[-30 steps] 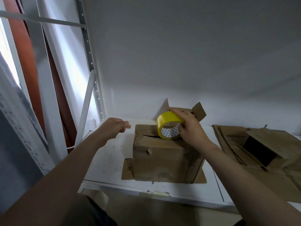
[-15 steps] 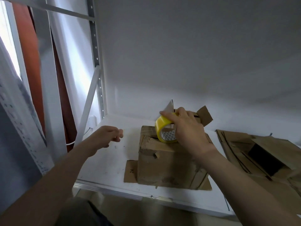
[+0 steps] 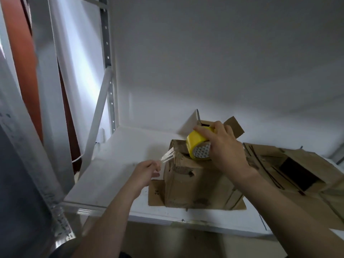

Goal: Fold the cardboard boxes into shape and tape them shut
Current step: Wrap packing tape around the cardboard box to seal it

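The white shelf (image 3: 115, 164) carries everything, and the cardboard box (image 3: 195, 183) standing near its front edge serves as the marker for the rest. Right of the box, touching or nearly touching its side, lies a pile of flattened cardboard (image 3: 307, 183), brown, creased, with a dark opening in it.

The box itself is brown and worn, with scuffed corners and a small tear on its near face. Its bottom flaps are splayed flat on the shelf in front and to its left, and flaps stand up at its far side.

The right hand (image 3: 225, 151) rests on top of the box, fingers curled over the tape roll (image 3: 195, 142) and gripping it. The roll stands on edge on the box's top, yellow with a patterned core facing the camera.

The left hand (image 3: 147, 172) is just left of the box, off its upper left corner. Its fingertips are drawn together on the end of the tape strip (image 3: 167, 156), though that spot is blurred. The clear, glinting strip runs taut from the fingertips up to the box's top left corner.
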{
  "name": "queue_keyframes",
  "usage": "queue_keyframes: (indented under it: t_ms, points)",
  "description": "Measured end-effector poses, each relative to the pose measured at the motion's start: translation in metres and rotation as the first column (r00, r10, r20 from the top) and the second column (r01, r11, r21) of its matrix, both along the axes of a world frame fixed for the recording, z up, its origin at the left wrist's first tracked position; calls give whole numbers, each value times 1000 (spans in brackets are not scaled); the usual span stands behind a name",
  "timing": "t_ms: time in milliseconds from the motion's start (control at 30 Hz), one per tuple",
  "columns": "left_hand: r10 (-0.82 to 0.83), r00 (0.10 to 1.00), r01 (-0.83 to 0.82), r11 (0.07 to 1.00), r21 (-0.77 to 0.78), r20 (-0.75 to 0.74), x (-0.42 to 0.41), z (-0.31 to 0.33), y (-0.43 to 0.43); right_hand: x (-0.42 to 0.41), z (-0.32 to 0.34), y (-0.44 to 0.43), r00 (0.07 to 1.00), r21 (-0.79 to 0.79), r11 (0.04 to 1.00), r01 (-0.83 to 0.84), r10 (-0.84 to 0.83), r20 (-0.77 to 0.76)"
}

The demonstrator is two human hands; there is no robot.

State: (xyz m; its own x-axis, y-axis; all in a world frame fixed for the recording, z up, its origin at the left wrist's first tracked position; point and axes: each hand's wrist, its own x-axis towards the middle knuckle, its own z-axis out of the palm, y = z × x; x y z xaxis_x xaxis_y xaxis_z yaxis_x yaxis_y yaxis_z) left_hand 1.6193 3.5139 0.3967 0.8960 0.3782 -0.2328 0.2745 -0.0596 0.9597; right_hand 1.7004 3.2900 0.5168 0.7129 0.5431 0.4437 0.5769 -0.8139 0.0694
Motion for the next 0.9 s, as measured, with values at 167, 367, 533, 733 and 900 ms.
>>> queue_keyframes:
  t_ms: [167,367,533,733,900]
  points:
    - [-5,997,10,997,-71,80,12,-12,-24,-3,-4,-3,1000,17,1000,-4,4,6]
    - [25,994,-23,999,-22,102,21,-24,-33,-5,-1,0,1000,18,1000,10,-10,14]
    - [-43,999,41,987,158,9,19,-34,-31,-6,2,1,1000,-10,1000,5,-4,25]
    - [161,920,-193,980,55,356,4,3,-26,-2,11,-4,999,-31,999,-44,43,-26]
    - [-143,864,-11,953,302,482,7,50,-35,11,12,-18,973,94,981,-169,181,-140]
